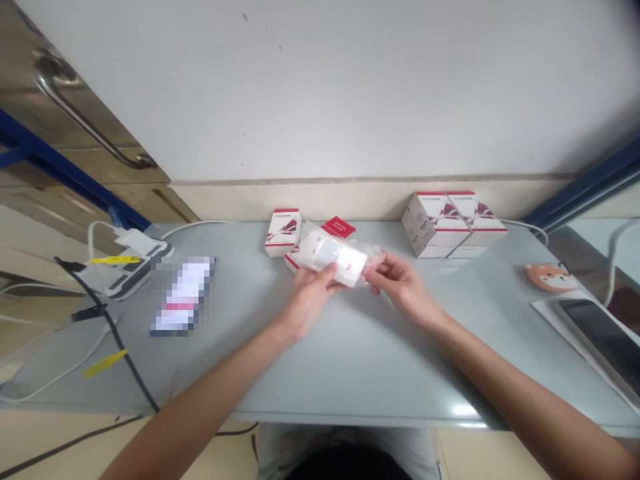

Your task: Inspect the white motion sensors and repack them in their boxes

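A white rectangular device in a clear plastic bag (345, 261) is held between my hands above the table. My left hand (310, 293) is closed on its lower left side, with the thumb on top. Fingers of my right hand (393, 280) pinch the loose end of the plastic at the right. Just behind are a white and red box (283, 232) standing upright and a red card or flap (339, 227). Another box, partly hidden by the bag, lies under the device's left end.
Several stacked white and red boxes (440, 223) stand at the back right, against the wall. A lit phone (184, 297) and a power strip (140, 267) with cables lie left. At right are an orange animal-face item (550, 277) and a dark-screened phone (600, 337).
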Tool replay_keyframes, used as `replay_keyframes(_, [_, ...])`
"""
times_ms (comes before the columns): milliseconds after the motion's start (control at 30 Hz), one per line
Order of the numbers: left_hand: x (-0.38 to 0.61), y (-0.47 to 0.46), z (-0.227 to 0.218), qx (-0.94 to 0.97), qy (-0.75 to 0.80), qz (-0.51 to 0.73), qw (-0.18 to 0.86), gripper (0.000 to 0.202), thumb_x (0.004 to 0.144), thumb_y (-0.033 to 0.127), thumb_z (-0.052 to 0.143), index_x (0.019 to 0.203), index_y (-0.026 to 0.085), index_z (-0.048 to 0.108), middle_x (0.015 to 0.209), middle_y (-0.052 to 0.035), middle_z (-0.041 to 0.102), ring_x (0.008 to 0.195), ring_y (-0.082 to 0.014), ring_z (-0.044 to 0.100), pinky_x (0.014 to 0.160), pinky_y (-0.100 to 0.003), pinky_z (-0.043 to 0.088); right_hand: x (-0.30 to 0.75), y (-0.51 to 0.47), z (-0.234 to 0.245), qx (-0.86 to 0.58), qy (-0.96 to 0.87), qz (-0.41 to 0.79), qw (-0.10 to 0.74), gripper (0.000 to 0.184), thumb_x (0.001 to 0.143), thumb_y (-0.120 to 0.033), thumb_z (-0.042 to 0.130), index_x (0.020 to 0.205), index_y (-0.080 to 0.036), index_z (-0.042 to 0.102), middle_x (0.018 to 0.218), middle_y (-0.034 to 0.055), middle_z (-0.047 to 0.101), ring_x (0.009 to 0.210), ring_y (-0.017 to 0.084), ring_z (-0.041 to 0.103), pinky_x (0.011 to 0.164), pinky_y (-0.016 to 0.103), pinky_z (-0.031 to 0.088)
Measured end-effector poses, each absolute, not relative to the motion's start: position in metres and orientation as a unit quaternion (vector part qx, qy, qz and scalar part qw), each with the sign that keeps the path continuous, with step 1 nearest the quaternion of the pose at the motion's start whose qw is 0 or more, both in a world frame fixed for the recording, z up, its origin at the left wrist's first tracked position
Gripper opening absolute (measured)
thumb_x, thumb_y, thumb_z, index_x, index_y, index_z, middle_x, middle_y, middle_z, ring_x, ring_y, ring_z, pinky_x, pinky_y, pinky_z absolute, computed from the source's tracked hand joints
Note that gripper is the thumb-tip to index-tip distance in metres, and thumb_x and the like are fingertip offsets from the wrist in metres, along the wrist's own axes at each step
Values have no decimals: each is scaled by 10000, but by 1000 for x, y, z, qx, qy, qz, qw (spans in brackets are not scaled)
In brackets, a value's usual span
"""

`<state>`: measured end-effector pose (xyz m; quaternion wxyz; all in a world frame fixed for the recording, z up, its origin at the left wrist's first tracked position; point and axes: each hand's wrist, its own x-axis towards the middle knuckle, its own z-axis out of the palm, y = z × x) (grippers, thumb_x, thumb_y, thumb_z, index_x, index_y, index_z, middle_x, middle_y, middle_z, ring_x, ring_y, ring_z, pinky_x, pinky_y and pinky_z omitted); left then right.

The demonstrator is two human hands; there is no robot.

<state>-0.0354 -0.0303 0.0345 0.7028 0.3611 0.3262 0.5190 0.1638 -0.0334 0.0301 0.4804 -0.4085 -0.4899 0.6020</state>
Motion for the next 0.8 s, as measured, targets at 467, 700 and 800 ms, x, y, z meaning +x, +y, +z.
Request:
replay_keyframes(467, [-54,-20,25,643,343,539,424,998,752,404,945,1548,372,343,1559,-132,469,1407,-327,549,1136,-477,509,184,-25,51,-350,-296,765,452,260,686,-170,868,774,-202,626,678,-40,584,543,78,453,567,254,354])
replay_keyframes(700, [-70,-10,33,729,387,509,244,589,621,403,1014,1117,303,712,1418,-118,594,1390,-356,525,1212,-534,392,190,-25,54,-362,-388,741,412,265,757,-270,843,792,-234,583,642,-43,574,517,109,459,546,292,345])
replay_keyframes(800, [-75,-12,37,734,391,484,270,516,625,381,1010,1065,304,751,1348,-116,696,1306,-357,603,1195,-535,409,190,-26,57,-396,-470,659,433,307,793,-326,838,796,-236,544,711,-29,607,588,130,506,591,310,390])
